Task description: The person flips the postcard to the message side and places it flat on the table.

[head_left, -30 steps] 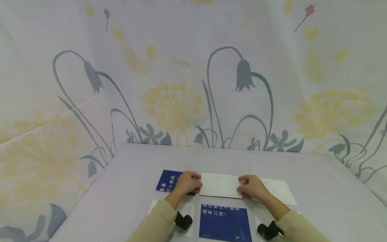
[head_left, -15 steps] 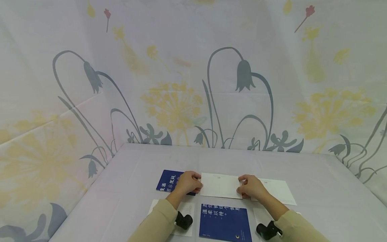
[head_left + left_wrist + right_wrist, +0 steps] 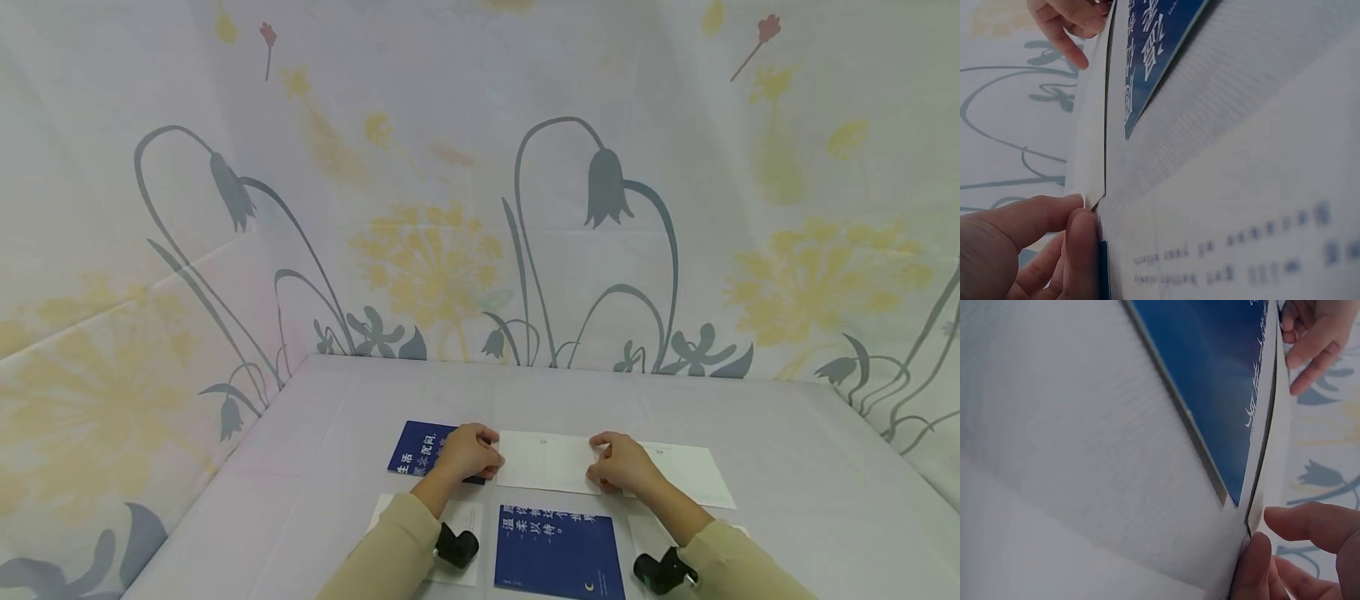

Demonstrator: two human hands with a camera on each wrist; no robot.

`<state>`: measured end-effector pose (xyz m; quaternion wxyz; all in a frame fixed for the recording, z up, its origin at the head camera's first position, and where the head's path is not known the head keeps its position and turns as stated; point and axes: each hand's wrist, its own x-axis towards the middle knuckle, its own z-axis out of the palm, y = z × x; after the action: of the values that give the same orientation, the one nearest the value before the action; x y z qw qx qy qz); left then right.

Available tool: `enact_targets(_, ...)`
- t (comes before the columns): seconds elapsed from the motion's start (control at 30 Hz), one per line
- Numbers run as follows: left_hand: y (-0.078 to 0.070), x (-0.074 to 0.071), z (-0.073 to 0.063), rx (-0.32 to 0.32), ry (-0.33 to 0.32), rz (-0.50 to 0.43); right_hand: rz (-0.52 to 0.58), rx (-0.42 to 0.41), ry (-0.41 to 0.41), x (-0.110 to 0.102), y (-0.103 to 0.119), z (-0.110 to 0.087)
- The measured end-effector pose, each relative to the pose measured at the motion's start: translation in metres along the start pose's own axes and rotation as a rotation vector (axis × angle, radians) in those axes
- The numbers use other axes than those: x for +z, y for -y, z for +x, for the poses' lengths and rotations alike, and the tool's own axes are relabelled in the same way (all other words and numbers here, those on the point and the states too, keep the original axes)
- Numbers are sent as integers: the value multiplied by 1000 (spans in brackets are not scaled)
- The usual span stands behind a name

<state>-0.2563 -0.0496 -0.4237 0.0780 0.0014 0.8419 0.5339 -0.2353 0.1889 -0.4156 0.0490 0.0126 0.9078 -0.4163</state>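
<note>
A white postcard (image 3: pixel 543 462) with a small printed mark near its top lies crosswise in the back row, between my two hands. My left hand (image 3: pixel 467 450) pinches its left end with thumb and forefinger, as the left wrist view shows at the card's corner. At the opposite end, my right hand (image 3: pixel 624 464) has thumb and forefinger at the corner, holding it. A blue postcard (image 3: pixel 411 448) with white lettering is partly covered by my left hand. Another white postcard (image 3: pixel 688 475) extends from behind my right hand.
Nearer to me lies a blue postcard (image 3: pixel 558 554) with white lettering and a small moon. White cards, one on the left (image 3: pixel 468 518) and one on the right (image 3: pixel 647 533), are partly hidden by my forearms. A flower-patterned cloth (image 3: pixel 465 192) hangs behind the white table (image 3: pixel 300 500).
The white postcard between my hands has shifted very slightly toward me. Both hands keep almost the same place, and the other cards stay put.
</note>
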Motion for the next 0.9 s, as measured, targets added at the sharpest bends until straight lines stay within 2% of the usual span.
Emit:
enact_targets(0.17,-3,-2,0,-41,19,-26,22,-14,-6,0,-3,0)
enact_targets(0.3,-3,-3,0,-37,43,-48,38,-39,-23,-1,-6,1)
enact_targets(0.67,0,-12,-3,82,69,-100,136,-136,-35,-5,-5,-2)
enact_targets(0.9,2,-16,-8,109,65,-118,179,-154,-27,-8,-1,-10)
